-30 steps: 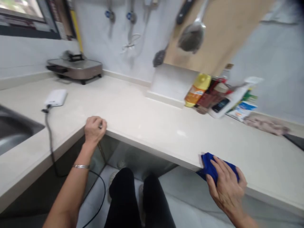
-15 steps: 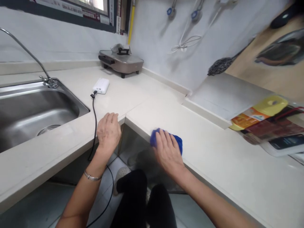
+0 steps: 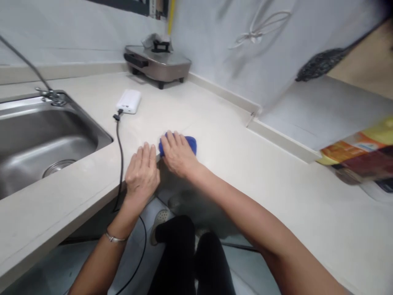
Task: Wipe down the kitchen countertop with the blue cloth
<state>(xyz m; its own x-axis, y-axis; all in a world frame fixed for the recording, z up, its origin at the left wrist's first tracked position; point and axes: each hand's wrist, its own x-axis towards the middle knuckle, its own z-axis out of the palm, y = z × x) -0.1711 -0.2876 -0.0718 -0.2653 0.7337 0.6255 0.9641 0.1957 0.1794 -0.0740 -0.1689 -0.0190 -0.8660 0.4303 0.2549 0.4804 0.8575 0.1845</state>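
Observation:
My right hand (image 3: 179, 155) presses a folded blue cloth (image 3: 192, 144) onto the white countertop (image 3: 224, 135), near the inner corner of its front edge. The fingers lie over the cloth and cover part of it. Just to the left, my left hand (image 3: 143, 170) rests at the counter's front edge with its fingers stretched out and nothing in it. A bracelet is on the left wrist. The two hands are close but apart.
A steel sink (image 3: 89, 119) with a tap (image 3: 52, 97) is at the left. A white power bank (image 3: 129, 101) with a black cable (image 3: 120, 147) lies beyond my left hand. An electric pan (image 3: 158, 63) stands in the back corner. Packets (image 3: 362, 145) lie at the right.
My right hand has slid left along the counter's edge with the blue cloth, up close to my left hand. The left hand's fingers are straighter. The view has shifted slightly.

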